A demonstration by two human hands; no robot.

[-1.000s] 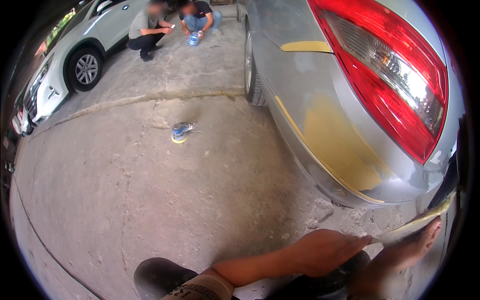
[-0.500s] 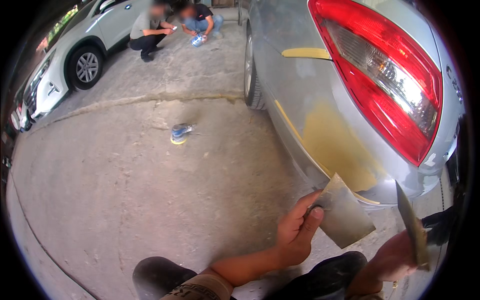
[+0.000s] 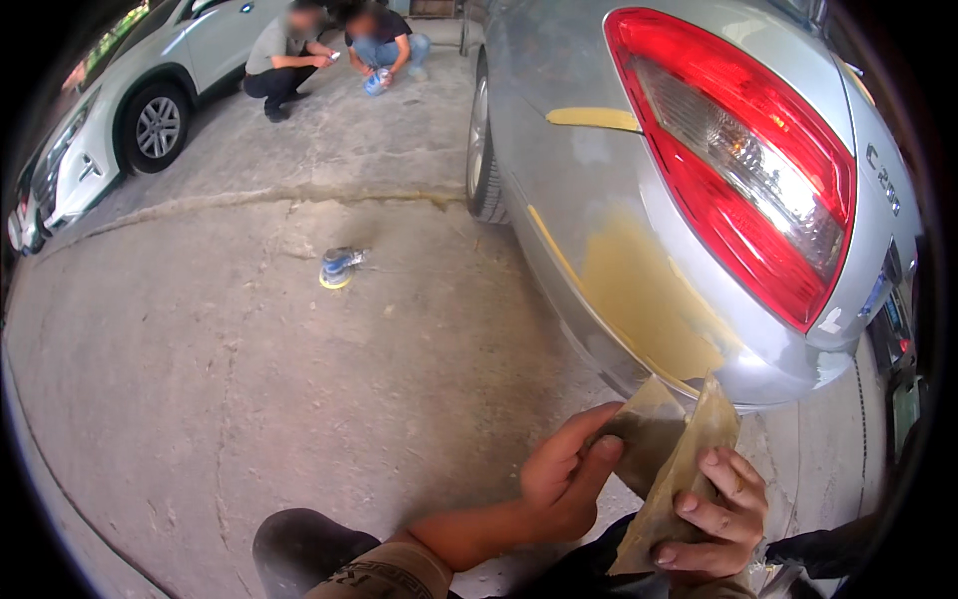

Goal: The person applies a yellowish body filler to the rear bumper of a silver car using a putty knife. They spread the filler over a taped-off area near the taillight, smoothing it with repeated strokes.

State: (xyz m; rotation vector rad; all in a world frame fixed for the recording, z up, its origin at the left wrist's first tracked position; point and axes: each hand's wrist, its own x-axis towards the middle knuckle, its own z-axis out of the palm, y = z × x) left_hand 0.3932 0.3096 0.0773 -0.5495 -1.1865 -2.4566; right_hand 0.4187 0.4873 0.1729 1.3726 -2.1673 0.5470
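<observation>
My left hand (image 3: 567, 479) pinches a flat, squarish filler spreader (image 3: 647, 424) between thumb and fingers. My right hand (image 3: 720, 514) grips a second filler spreader (image 3: 691, 464), smeared with yellowish filler, its fingers spread over the blade. The two blades come together at an angle in front of me, the right one partly covering the left. Just beyond them is the silver car's rear bumper corner, where a broad patch of dull yellow filler (image 3: 639, 290) lies below the red tail light (image 3: 748, 170). Both blades overlap the bumper's lower edge in view; contact cannot be made out.
A blue sander with a yellow pad (image 3: 341, 268) rests on the concrete floor (image 3: 249, 399) left of the silver car. A white car (image 3: 105, 150) stands at the far left. Two people (image 3: 282, 60) squat at the back, one holding a blue-and-white object (image 3: 377, 82).
My right hand has swung its spreader in from the right, up against the left one. My left hand shifted slightly left and down in view. The whole view has turned a little right.
</observation>
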